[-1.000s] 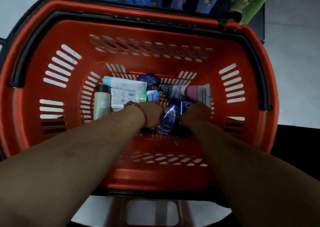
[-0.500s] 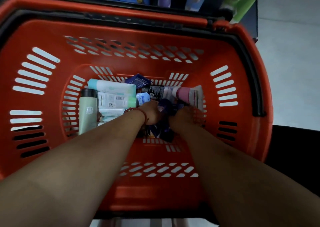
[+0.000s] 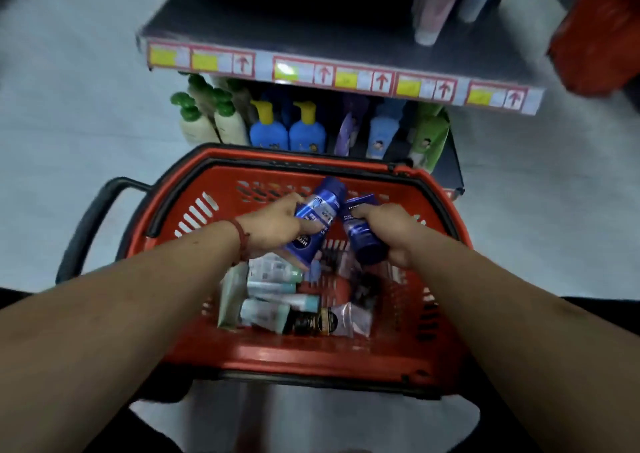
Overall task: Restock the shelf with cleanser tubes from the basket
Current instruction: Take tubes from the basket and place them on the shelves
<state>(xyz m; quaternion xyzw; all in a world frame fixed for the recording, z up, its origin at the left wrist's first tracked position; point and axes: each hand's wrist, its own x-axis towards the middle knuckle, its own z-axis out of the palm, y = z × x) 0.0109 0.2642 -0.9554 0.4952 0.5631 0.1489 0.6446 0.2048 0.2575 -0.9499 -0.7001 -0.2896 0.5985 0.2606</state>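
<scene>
Two blue tubes [image 3: 322,199] [image 3: 363,244] above basket [image 3: 311,359]: left hand [image 3: 273,231] grips one, right hand [image 3: 391,234] the other.

Above the red basket [image 3: 311,355], the left hand [image 3: 273,227] grips a blue Nivea tube [image 3: 317,220], its fingers curled round the middle. Just beside it, the right hand [image 3: 389,232] holds a second blue tube [image 3: 363,244]; the two tubes are tilted towards each other and almost touch. On the basket's floor lie pale cleanser tubes [image 3: 273,296] and a dark-capped tube [image 3: 311,322]. Beyond the basket's far rim stands a shelf [image 3: 339,75] with a strip of price labels, with blue pump bottles [image 3: 289,134] and green-capped white bottles [image 3: 207,120] beneath it.
</scene>
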